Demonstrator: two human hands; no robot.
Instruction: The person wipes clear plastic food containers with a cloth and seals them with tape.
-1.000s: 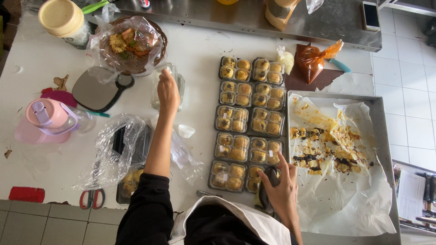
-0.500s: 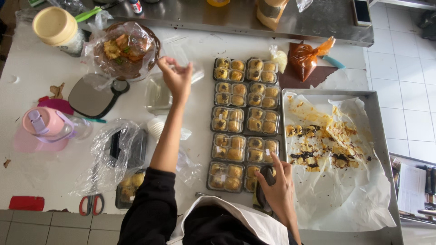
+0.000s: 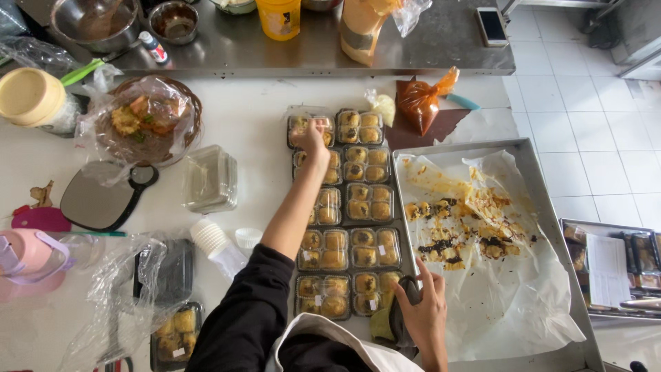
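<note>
Two columns of clear plastic boxes [image 3: 365, 248] filled with small golden pastries lie on the white table. My left hand [image 3: 313, 136] reaches across them to the farthest left box [image 3: 300, 126] and presses a clear plastic lid [image 3: 308, 112] down onto it. My right hand [image 3: 425, 313] rests with fingers spread on a dark cloth [image 3: 399, 318] at the near left corner of the metal baking tray [image 3: 544, 200]. The tray is lined with crumpled white paper [image 3: 502, 296] carrying crumbs and dark smears.
A stack of clear lids [image 3: 210, 179] and stacked white paper cups [image 3: 215, 246] stand left of my arm. Further left are a wrapped basket of food [image 3: 148, 120], a dark scale [image 3: 100, 200], a pink jug [image 3: 31, 262] and bagged black trays [image 3: 162, 282]. An orange bag [image 3: 420, 103] sits behind the tray.
My left hand lifted a clear lid from the stack at the left and carried it right and away to the farthest left box. My right hand stayed on the cloth.
</note>
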